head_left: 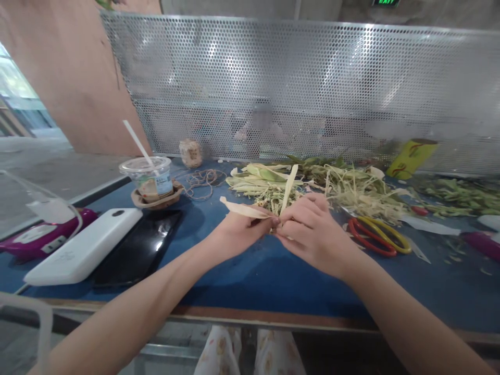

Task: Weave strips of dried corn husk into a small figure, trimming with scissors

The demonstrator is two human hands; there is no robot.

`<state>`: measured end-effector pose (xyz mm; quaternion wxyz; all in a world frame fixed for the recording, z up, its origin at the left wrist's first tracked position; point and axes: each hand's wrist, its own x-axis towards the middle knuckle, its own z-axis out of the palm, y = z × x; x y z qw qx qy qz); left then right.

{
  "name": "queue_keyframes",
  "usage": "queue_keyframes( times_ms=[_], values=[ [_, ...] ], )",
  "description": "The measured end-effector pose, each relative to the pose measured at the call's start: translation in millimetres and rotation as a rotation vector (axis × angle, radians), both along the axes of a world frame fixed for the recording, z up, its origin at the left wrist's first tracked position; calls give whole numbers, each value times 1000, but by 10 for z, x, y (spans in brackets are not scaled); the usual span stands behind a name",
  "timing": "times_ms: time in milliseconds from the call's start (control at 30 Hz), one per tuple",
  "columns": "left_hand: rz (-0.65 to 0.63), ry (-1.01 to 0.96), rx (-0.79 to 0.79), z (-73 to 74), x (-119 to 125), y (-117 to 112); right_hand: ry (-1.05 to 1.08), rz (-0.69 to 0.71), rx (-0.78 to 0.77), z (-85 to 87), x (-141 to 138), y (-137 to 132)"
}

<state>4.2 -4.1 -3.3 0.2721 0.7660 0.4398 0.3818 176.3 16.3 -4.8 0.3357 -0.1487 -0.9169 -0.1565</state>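
Note:
My left hand (239, 233) and my right hand (312, 229) meet over the blue table top (250, 276), fingers pinched together. Both grip pale dried husk strips (245, 210): one strip sticks out to the left from my left fingers, another (289, 188) rises upward between the two hands. A heap of green and straw-coloured husks (304, 185) lies just beyond my hands.
Scissors with red and yellow handles (377, 237) lie right of my right hand. A lidded cup with a straw (150, 179), a coil of twine (203, 182), a black phone (140, 245), a white power bank (84, 250) and a perforated metal screen (297, 83) stand left and behind.

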Motion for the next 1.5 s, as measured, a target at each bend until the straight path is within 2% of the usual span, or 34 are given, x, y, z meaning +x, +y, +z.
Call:
queue_keyframes(
  times_ms=[167, 300, 467, 567, 667, 767, 833, 900, 967, 1033, 1100, 1167, 1267, 1400, 1500],
  values=[
    [12, -83, -23, 5, -31, 27, 149, 15, 15, 27, 24, -2],
    [34, -105, -21, 14, -54, 41, 281, 96, -26, 28, 45, 25],
    [43, -59, -3, 25, -57, 22, 249, 172, -89, -35, 27, 45],
    [27, -46, 8, 16, -53, 15, 194, 123, -145, -13, 16, 18],
    [15, -72, -13, 6, -34, 15, 208, 41, -273, 18, -4, -19],
    [22, -123, -36, 18, -14, 12, 302, 49, -324, 3, -27, -11],
    [40, -150, -33, 35, -13, 7, 448, -5, -354, -16, -34, 20],
    [72, -177, -26, 45, -26, 6, 531, -94, -503, -20, -34, 51],
    [93, -203, -31, 41, -46, 10, 495, -121, -758, -8, -31, 67],
    [89, -238, -54, 30, -62, 14, 398, -47, -975, 5, -29, 65],
    [75, -280, -75, 25, -66, 13, 378, 71, -1077, 9, -27, 54],
    [60, -314, -75, 29, -57, 7, 393, 176, -1096, 6, -24, 44],
    [32, -345, -37, 32, -40, 0, 370, 254, -1096, 11, -16, 32],
    [5, -397, 40, 2, -52, 18, 269, 266, -1083, 53, 1, 14],
    [-53, -429, 41, -17, -75, 41, 234, 256, -1044, 80, 20, 2]
  ],
)
